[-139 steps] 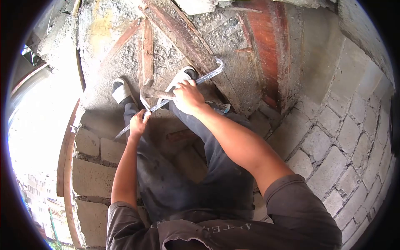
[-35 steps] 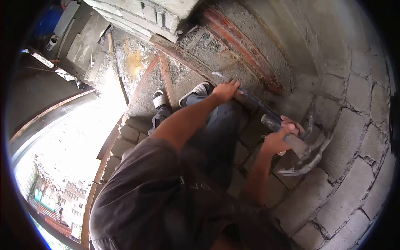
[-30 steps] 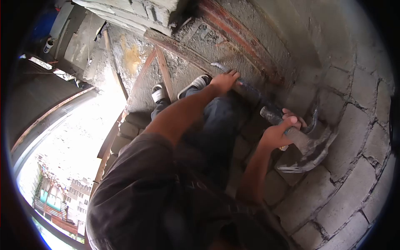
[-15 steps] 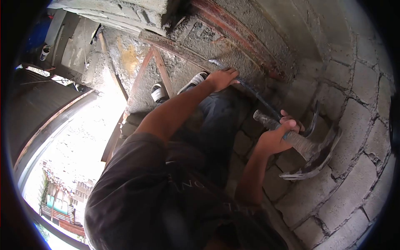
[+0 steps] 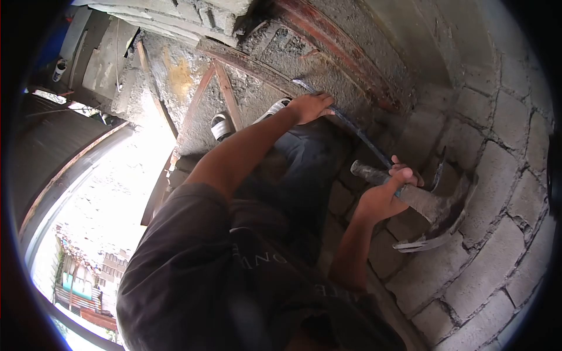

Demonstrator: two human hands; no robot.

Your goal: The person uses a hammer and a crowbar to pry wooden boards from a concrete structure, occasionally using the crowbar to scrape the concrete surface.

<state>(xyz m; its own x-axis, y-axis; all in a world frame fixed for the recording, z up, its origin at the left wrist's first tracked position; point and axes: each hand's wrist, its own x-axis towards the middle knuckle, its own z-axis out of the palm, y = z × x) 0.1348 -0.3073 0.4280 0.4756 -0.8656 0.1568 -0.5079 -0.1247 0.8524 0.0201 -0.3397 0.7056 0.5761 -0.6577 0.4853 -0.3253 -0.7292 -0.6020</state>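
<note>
A thin dark crowbar [image 5: 360,134] slants across in front of me, its pale tip near the rubble floor and its hooked end beyond my right hand. My left hand [image 5: 313,108] is closed around the bar near that tip. My right hand [image 5: 386,196] grips a claw hammer [image 5: 430,206] by its thick, worn handle. The fingers of that hand also wrap the crowbar near its hook, so both tools cross there. The hammer's curved head and claw lie to the right, in front of the block wall.
A wall of grey concrete blocks [image 5: 468,257] curves along the right. Reddish metal channels [image 5: 333,41] and wooden strips [image 5: 225,93] lie on the rough floor around my sandalled feet [image 5: 221,126]. A bright opening [image 5: 88,205] is at the left.
The crowbar and both hands have shifted slightly up and left in view. Both hands keep their hold. My left foot shows a little more.
</note>
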